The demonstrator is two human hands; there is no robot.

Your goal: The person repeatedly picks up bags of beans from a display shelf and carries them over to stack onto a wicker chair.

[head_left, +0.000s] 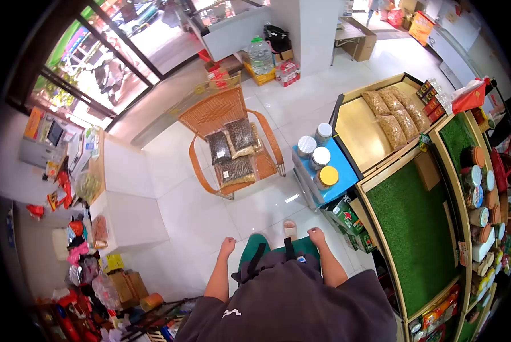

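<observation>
My left hand (227, 246) hangs at my left side with its fingers curled in, and nothing shows in it. On the other side, my right hand (317, 236) is also curled, holding nothing that I can see. Ahead of me stands a wicker armchair (211, 114) with several clear bags of dark dried goods (236, 170) on its seat. To the right of the chair, lidded jars (320, 157) stand on a blue-topped stand (340, 165), one with a yellow lid. Both hands are apart from all of these.
A wooden display shelf (352, 137) on the right bears bags of pale goods (403, 119); beside it is a section lined with green turf (409, 228). Green cartons (346, 216) sit below the stand. On the left are a white counter (133, 216) and cardboard boxes (127, 288).
</observation>
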